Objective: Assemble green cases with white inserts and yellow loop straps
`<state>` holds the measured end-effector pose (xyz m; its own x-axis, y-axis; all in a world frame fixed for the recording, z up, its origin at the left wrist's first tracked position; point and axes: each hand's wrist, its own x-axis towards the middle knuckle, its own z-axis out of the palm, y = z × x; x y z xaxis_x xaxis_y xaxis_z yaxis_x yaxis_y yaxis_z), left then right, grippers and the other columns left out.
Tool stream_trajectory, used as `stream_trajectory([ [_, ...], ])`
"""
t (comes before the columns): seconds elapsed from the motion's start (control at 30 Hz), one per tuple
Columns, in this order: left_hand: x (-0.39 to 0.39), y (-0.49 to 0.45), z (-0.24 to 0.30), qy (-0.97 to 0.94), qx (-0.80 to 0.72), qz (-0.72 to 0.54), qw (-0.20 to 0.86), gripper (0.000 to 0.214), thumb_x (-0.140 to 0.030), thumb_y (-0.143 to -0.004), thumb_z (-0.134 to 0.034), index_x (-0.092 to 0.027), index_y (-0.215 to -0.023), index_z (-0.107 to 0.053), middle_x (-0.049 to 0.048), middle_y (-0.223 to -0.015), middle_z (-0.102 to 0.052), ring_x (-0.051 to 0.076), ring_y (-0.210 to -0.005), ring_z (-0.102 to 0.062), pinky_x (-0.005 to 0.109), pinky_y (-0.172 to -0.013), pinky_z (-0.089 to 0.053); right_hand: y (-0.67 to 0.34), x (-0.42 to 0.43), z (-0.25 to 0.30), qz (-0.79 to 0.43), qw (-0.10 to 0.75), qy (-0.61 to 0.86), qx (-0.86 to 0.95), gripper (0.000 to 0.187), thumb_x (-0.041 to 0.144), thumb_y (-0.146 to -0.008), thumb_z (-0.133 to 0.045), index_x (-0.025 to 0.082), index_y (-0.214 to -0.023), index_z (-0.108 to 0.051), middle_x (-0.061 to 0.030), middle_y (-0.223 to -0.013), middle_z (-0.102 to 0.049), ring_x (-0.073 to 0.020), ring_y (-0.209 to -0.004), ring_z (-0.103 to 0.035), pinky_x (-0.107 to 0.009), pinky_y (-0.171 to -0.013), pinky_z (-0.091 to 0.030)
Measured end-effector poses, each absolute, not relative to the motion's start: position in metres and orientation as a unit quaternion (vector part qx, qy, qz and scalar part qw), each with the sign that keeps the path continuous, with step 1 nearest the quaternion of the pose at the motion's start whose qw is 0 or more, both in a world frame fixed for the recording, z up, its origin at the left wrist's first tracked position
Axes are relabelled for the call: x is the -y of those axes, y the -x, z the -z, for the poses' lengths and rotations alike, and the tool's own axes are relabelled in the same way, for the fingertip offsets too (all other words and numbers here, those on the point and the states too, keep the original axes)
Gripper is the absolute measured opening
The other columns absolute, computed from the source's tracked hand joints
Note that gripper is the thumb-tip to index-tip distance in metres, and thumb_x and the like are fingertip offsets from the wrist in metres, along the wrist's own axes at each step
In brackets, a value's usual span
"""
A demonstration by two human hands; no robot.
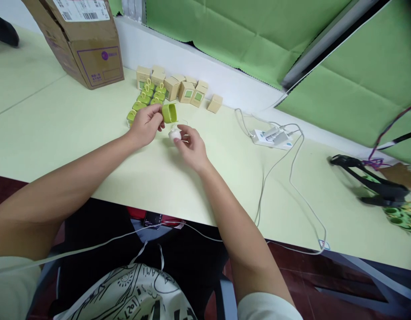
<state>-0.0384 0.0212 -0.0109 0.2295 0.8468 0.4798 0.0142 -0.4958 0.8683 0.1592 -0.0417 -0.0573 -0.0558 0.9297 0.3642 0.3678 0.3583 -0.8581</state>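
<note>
My left hand (pixel 146 124) is closed round a small green cup-shaped case (pixel 169 113), held just above the pale green table (pixel 75 133). Close beside it, my right hand (pixel 191 146) pinches a small white round piece (pixel 175 134) near the table top. Behind both hands lie several more green cases (pixel 143 100) in rows, and past those several small tan cardboard boxes (pixel 180 89) with green labels.
A large brown carton (pixel 88 49) stands at the back left. A white power strip (pixel 272 138) with plugs and trailing white cables (pixel 292 178) lies to the right. A black strap object (pixel 368 178) and green parts (pixel 402 218) sit at the far right. A phone (pixel 153 219) rests in my lap.
</note>
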Motion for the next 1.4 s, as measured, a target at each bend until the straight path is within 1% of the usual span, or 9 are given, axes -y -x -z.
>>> stream_trajectory([
  [0.1,-0.024,0.041,0.012,-0.677,-0.315,-0.538,0.390,0.021,-0.028,-0.091,-0.057,-0.022,-0.071,-0.058,0.0004,-0.065,-0.059,0.014,-0.061,-0.057,0.027,-0.060,-0.049,-0.164,0.040,0.049,-0.382,0.535,0.439,0.612,0.046,0.053,-0.091,-0.079,0.030,-0.130,-0.069,-0.0074,-0.130,-0.072,-0.0235,-0.110,-0.074,-0.050,-0.110,-0.065],
  [0.2,-0.024,0.043,0.012,-0.695,-0.315,-0.533,0.365,0.021,-0.028,-0.089,-0.055,-0.022,-0.069,-0.057,0.0011,-0.064,-0.059,0.015,-0.062,-0.057,0.029,-0.061,-0.046,-0.166,0.044,0.038,-0.438,0.563,0.405,0.572,0.044,0.054,-0.086,-0.086,0.032,-0.121,-0.072,-0.0026,-0.121,-0.076,-0.0214,-0.109,-0.074,-0.048,-0.112,-0.066],
  [0.4,-0.019,0.046,0.007,-0.760,-0.299,-0.514,0.262,0.020,-0.023,-0.083,-0.051,-0.023,-0.063,-0.051,0.0012,-0.062,-0.054,0.017,-0.063,-0.050,0.034,-0.064,-0.036,-0.164,0.047,0.030,-0.479,0.584,0.380,0.534,0.046,0.059,-0.083,-0.089,0.030,-0.115,-0.073,-0.0017,-0.115,-0.077,-0.0203,-0.105,-0.076,-0.046,-0.107,-0.069],
  [0.57,-0.021,0.046,0.008,-0.779,-0.298,-0.494,0.247,0.021,-0.019,-0.081,-0.055,-0.024,-0.063,-0.044,0.0003,-0.061,-0.050,0.018,-0.062,-0.048,0.036,-0.064,-0.033,-0.163,0.050,0.027,-0.474,0.584,0.378,0.540,0.051,0.064,-0.082,-0.091,0.031,-0.116,-0.073,-0.0026,-0.117,-0.076,-0.0214,-0.107,-0.076,-0.048,-0.110,-0.068],
  [0.73,-0.021,0.048,0.007,-0.788,-0.297,-0.485,0.237,0.020,-0.017,-0.081,-0.053,-0.023,-0.063,-0.046,-0.0001,-0.061,-0.049,0.017,-0.062,-0.046,0.035,-0.065,-0.034,-0.161,0.051,0.026,-0.463,0.596,0.382,0.533,0.055,0.066,-0.077,-0.094,0.031,-0.114,-0.073,-0.0023,-0.115,-0.077,-0.0209,-0.106,-0.075,-0.045,-0.106,-0.069],
  [0.93,-0.021,0.047,0.006,-0.792,-0.299,-0.474,0.243,0.019,-0.020,-0.080,-0.055,-0.024,-0.064,-0.045,0.0003,-0.062,-0.048,0.018,-0.063,-0.045,0.036,-0.065,-0.033,-0.164,0.049,0.027,-0.444,0.597,0.403,0.534,0.055,0.067,-0.080,-0.091,0.032,-0.116,-0.071,-0.0021,-0.118,-0.075,-0.0204,-0.108,-0.073,-0.042,-0.103,-0.069],
  [1.1,-0.021,0.045,0.010,-0.793,-0.296,-0.467,0.257,0.022,-0.023,-0.080,-0.058,-0.024,-0.063,-0.044,0.0003,-0.062,-0.044,0.019,-0.062,-0.042,0.037,-0.067,-0.032,-0.164,0.049,0.027,-0.448,0.594,0.413,0.525,0.057,0.068,-0.079,-0.091,0.032,-0.119,-0.069,-0.0017,-0.123,-0.074,-0.0198,-0.106,-0.075,-0.042,-0.101,-0.070],
  [1.27,-0.019,0.045,0.011,-0.784,-0.300,-0.472,0.269,0.023,-0.025,-0.083,-0.057,-0.024,-0.063,-0.047,0.0002,-0.060,-0.048,0.018,-0.062,-0.044,0.036,-0.065,-0.032,-0.165,0.049,0.027,-0.404,0.596,0.455,0.524,0.057,0.067,-0.082,-0.088,0.032,-0.122,-0.069,-0.0038,-0.124,-0.075,-0.0229,-0.110,-0.075,-0.041,-0.095,-0.070],
  [1.4,-0.019,0.044,0.011,-0.785,-0.299,-0.466,0.278,0.021,-0.021,-0.082,-0.057,-0.024,-0.063,-0.050,0.0000,-0.060,-0.053,0.017,-0.063,-0.049,0.036,-0.064,-0.034,-0.166,0.048,0.025,-0.387,0.612,0.468,0.507,0.059,0.067,-0.080,-0.091,0.030,-0.120,-0.069,-0.0050,-0.120,-0.077,-0.0232,-0.112,-0.076,-0.042,-0.104,-0.068],
])
